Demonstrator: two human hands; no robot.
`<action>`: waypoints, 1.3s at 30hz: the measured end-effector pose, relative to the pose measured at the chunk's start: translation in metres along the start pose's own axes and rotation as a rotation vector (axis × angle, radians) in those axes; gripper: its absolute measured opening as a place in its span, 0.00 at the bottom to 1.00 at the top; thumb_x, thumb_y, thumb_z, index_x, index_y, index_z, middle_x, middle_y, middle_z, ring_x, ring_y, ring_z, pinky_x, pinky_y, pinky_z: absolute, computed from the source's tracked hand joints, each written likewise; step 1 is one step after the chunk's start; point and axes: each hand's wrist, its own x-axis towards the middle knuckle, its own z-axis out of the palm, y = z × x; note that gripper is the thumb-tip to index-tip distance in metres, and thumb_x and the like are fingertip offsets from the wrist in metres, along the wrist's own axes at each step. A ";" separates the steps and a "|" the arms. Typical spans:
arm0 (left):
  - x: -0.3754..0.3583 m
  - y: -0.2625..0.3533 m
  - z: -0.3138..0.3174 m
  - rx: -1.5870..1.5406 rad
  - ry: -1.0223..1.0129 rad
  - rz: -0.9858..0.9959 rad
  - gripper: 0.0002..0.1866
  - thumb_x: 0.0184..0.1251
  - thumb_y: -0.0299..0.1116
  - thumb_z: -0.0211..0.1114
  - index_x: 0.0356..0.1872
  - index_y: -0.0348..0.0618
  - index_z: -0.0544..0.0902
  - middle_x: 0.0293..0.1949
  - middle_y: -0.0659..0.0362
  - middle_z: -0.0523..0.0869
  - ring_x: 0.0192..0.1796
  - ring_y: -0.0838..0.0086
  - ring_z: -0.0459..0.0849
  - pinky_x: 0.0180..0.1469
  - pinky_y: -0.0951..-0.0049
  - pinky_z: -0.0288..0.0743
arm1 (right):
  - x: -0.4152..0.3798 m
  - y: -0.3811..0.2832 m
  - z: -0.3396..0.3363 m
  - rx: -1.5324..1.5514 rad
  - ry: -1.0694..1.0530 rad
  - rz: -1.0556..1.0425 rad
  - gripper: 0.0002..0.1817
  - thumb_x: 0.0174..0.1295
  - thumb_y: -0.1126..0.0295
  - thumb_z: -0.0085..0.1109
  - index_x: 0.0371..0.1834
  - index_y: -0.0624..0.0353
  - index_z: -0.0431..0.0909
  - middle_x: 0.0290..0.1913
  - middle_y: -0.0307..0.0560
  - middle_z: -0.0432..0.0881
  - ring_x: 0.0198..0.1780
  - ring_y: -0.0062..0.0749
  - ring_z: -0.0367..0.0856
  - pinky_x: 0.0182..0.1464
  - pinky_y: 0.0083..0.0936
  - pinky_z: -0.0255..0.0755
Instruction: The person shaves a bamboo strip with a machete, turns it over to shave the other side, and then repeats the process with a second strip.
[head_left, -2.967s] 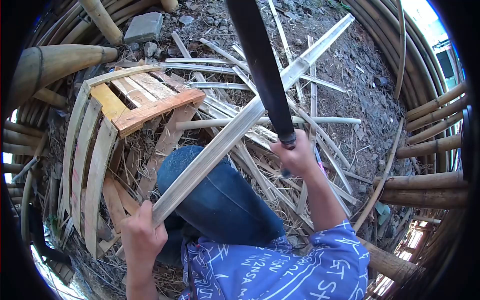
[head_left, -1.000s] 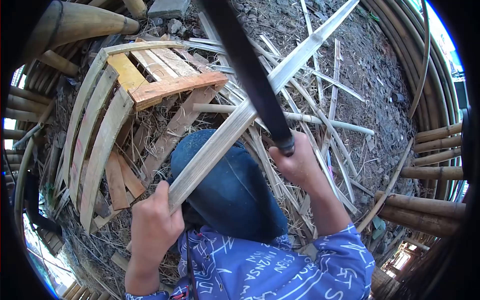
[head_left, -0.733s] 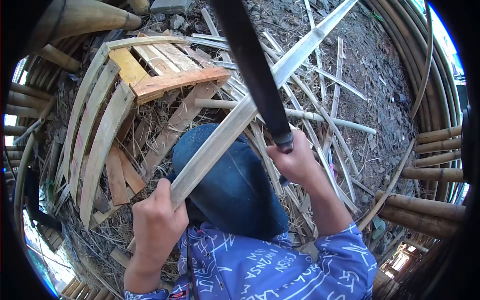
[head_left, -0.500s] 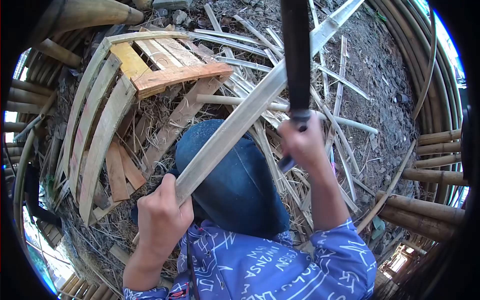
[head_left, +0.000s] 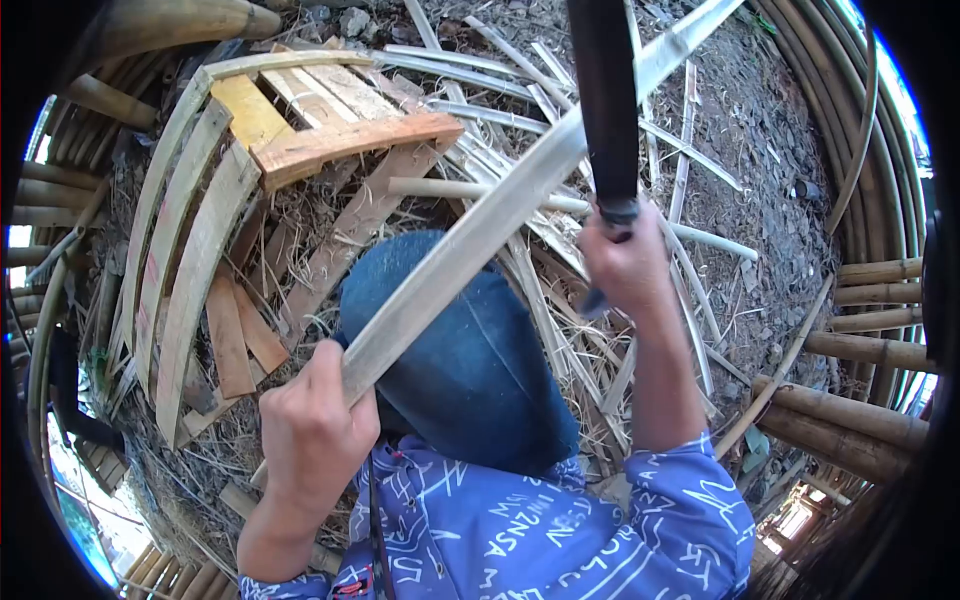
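Observation:
My left hand [head_left: 315, 425] is closed round the near end of a long, pale bamboo strip [head_left: 465, 247]. The strip slants up and away to the right, over my bent knee [head_left: 450, 360] in blue jeans. In my right hand [head_left: 628, 258] is the handle of a machete, fingers wrapped round it. The dark machete blade [head_left: 605, 110] points away from me and crosses over the strip in this view. Part of the handle's butt shows below the fist.
A slatted wooden crate [head_left: 350, 142] lies at the left, with loose boards [head_left: 230, 340] beside it. Split strips [head_left: 690, 150] and shavings litter the ground. A pale pole [head_left: 710, 240] lies beyond my knee. Bamboo poles [head_left: 850, 420] line the right side.
My right hand and the machete have shifted right and slightly nearer. My left hand has moved a little left, and the strip's far end has moved right.

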 end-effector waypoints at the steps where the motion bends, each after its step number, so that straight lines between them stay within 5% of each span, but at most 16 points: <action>1: -0.004 0.000 0.000 -0.003 -0.011 -0.004 0.11 0.49 0.24 0.65 0.29 0.38 0.70 0.17 0.49 0.76 0.21 0.53 0.80 0.22 0.58 0.72 | -0.011 -0.002 0.014 0.043 0.033 -0.047 0.05 0.46 0.79 0.50 0.29 0.64 0.71 0.20 0.37 0.70 0.21 0.18 0.66 0.23 0.21 0.60; 4: -0.001 0.002 0.001 0.017 0.036 -0.045 0.10 0.50 0.24 0.65 0.29 0.38 0.70 0.17 0.48 0.77 0.21 0.52 0.80 0.23 0.57 0.72 | -0.018 -0.006 0.020 -0.108 0.049 -0.244 0.07 0.45 0.80 0.51 0.30 0.64 0.71 0.19 0.34 0.69 0.21 0.17 0.66 0.23 0.21 0.59; 6: 0.000 0.001 -0.004 0.068 0.016 -0.020 0.10 0.50 0.24 0.65 0.29 0.38 0.70 0.17 0.48 0.77 0.21 0.52 0.80 0.23 0.57 0.72 | -0.009 -0.008 0.005 -0.085 0.041 -0.194 0.04 0.45 0.79 0.51 0.26 0.62 0.70 0.18 0.33 0.68 0.21 0.16 0.65 0.23 0.21 0.58; 7: 0.001 0.000 -0.003 0.075 0.017 -0.029 0.10 0.50 0.24 0.65 0.29 0.38 0.70 0.17 0.48 0.77 0.21 0.52 0.80 0.23 0.57 0.72 | -0.005 -0.017 -0.003 -0.115 -0.015 -0.070 0.17 0.45 0.77 0.51 0.41 0.65 0.75 0.22 0.43 0.75 0.24 0.23 0.71 0.29 0.24 0.67; 10: 0.000 0.004 -0.001 0.017 0.002 -0.044 0.11 0.50 0.24 0.65 0.29 0.38 0.70 0.18 0.48 0.77 0.22 0.52 0.80 0.23 0.57 0.73 | -0.016 -0.022 0.025 -0.032 -0.050 -0.077 0.16 0.44 0.79 0.50 0.40 0.67 0.74 0.21 0.40 0.73 0.24 0.21 0.69 0.28 0.23 0.65; 11: 0.002 0.004 -0.005 0.069 0.009 -0.037 0.11 0.50 0.25 0.66 0.30 0.38 0.71 0.18 0.49 0.77 0.22 0.53 0.81 0.23 0.58 0.73 | -0.019 -0.023 0.027 -0.018 0.046 -0.244 0.03 0.47 0.80 0.52 0.23 0.60 0.68 0.18 0.32 0.68 0.20 0.14 0.64 0.23 0.20 0.57; 23: 0.005 0.003 0.001 0.081 0.021 -0.028 0.13 0.48 0.25 0.68 0.31 0.38 0.72 0.18 0.50 0.77 0.22 0.54 0.81 0.23 0.59 0.73 | -0.010 -0.017 0.021 0.085 -0.004 -0.098 0.05 0.46 0.81 0.50 0.26 0.60 0.69 0.18 0.31 0.68 0.17 0.13 0.66 0.18 0.18 0.59; 26: 0.004 0.002 -0.001 0.083 0.016 -0.031 0.13 0.47 0.25 0.68 0.31 0.38 0.72 0.19 0.50 0.77 0.22 0.54 0.81 0.23 0.59 0.73 | -0.015 -0.010 0.023 -0.065 -0.029 -0.302 0.05 0.47 0.81 0.52 0.27 0.60 0.68 0.17 0.30 0.67 0.17 0.12 0.65 0.17 0.17 0.57; 30: 0.004 0.002 0.001 0.045 -0.004 -0.039 0.13 0.47 0.25 0.67 0.32 0.38 0.72 0.20 0.50 0.78 0.24 0.54 0.81 0.24 0.59 0.74 | -0.012 -0.017 0.025 0.038 0.022 -0.130 0.07 0.46 0.80 0.52 0.30 0.62 0.72 0.18 0.31 0.67 0.20 0.14 0.64 0.22 0.19 0.57; 33: 0.004 0.003 -0.005 0.092 -0.018 -0.053 0.13 0.48 0.25 0.67 0.32 0.38 0.71 0.21 0.49 0.78 0.24 0.54 0.81 0.25 0.59 0.74 | -0.018 -0.015 0.020 -0.083 -0.027 -0.221 0.07 0.45 0.79 0.52 0.30 0.63 0.71 0.21 0.33 0.68 0.21 0.14 0.64 0.22 0.19 0.57; 37: 0.007 0.004 -0.001 0.064 -0.004 -0.033 0.12 0.49 0.25 0.67 0.32 0.38 0.71 0.20 0.50 0.79 0.24 0.54 0.81 0.24 0.59 0.74 | -0.009 -0.015 0.011 0.053 -0.005 -0.046 0.05 0.45 0.81 0.51 0.18 0.59 0.68 0.15 0.31 0.67 0.18 0.15 0.63 0.21 0.18 0.57; 39: 0.009 0.008 -0.003 0.088 -0.018 -0.069 0.12 0.50 0.26 0.66 0.32 0.38 0.71 0.21 0.49 0.79 0.24 0.54 0.81 0.24 0.59 0.74 | -0.023 -0.011 0.022 0.036 -0.069 -0.101 0.08 0.44 0.80 0.54 0.30 0.62 0.74 0.20 0.32 0.70 0.21 0.14 0.65 0.24 0.17 0.58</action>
